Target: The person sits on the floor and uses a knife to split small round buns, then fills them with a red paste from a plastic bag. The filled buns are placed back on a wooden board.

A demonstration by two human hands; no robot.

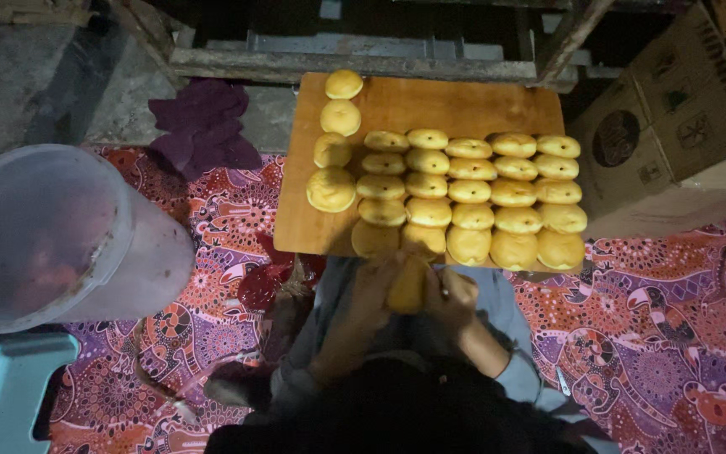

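Golden dough ball — likely soft, light, easily dented — sits pressed between the left hand and right hand, fingers closed around its sides, just below the wooden board.

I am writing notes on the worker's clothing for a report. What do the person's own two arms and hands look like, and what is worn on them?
Both hands, the left hand and the right hand, are bare, with no gloves. No ring, watch or bracelet can be made out in the dim light. The forearms are uncovered as far as they show; whether sleeves are pushed up higher cannot be told. Nothing is marked or wrapped on them.
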